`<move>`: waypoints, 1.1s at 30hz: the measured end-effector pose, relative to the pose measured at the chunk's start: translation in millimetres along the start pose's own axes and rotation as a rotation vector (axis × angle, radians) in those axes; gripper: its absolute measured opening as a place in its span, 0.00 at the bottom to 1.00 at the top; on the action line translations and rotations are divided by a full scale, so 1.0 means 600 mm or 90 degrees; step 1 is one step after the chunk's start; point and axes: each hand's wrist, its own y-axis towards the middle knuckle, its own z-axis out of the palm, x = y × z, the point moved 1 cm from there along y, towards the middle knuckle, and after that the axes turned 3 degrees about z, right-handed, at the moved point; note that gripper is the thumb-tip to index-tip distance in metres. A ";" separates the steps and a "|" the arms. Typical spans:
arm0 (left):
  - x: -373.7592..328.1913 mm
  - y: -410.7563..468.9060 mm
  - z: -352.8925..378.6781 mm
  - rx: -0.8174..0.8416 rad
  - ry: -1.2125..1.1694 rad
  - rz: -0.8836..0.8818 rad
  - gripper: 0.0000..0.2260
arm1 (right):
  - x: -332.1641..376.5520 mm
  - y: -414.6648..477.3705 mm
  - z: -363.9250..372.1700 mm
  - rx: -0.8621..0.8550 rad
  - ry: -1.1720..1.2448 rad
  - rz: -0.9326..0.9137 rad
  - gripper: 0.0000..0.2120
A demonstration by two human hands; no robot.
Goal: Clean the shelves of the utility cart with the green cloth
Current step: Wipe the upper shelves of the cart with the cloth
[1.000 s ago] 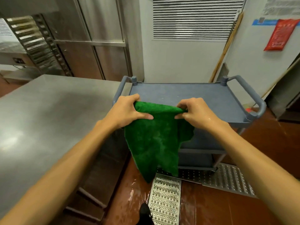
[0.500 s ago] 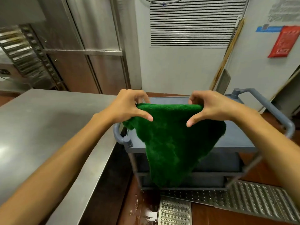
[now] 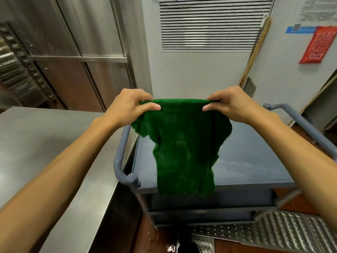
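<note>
The green cloth (image 3: 184, 148) hangs spread out in the air above the grey-blue utility cart (image 3: 251, 161). My left hand (image 3: 129, 106) pinches its top left corner and my right hand (image 3: 231, 105) pinches its top right corner, stretching the upper edge flat between them. The cloth's lower edge dangles in front of the cart's top shelf, near its front rim. Lower shelves of the cart show beneath, partly in shadow. The cart has curved handles at its left (image 3: 120, 157) and right sides.
A stainless steel counter (image 3: 45, 152) stands right beside the cart on the left. Steel cabinet doors (image 3: 82, 52) and a louvred white unit (image 3: 200, 61) rise behind. Perforated metal floor grates (image 3: 273, 232) lie on the wet red floor below the cart.
Both hands have lifted the cloth higher and pulled its top edge wider. The view has moved closer over the cart, so the top shelf now lies under the hanging cloth.
</note>
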 end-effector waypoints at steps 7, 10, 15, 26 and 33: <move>0.043 0.133 -0.002 -0.016 0.067 0.029 0.20 | -0.072 0.151 -0.012 -0.062 -0.046 -0.062 0.12; 0.060 0.201 -0.028 -0.068 0.104 0.035 0.19 | -0.084 0.227 -0.042 -0.111 -0.046 -0.077 0.14; 0.073 0.308 -0.081 -0.149 0.202 0.077 0.17 | -0.088 0.324 -0.096 -0.183 -0.061 -0.115 0.15; 0.148 0.311 0.000 0.059 0.105 -0.048 0.13 | -0.166 0.346 0.015 -0.040 0.086 0.006 0.17; 0.247 0.132 0.214 0.379 0.006 -0.210 0.25 | -0.274 0.205 0.237 0.355 0.090 0.215 0.30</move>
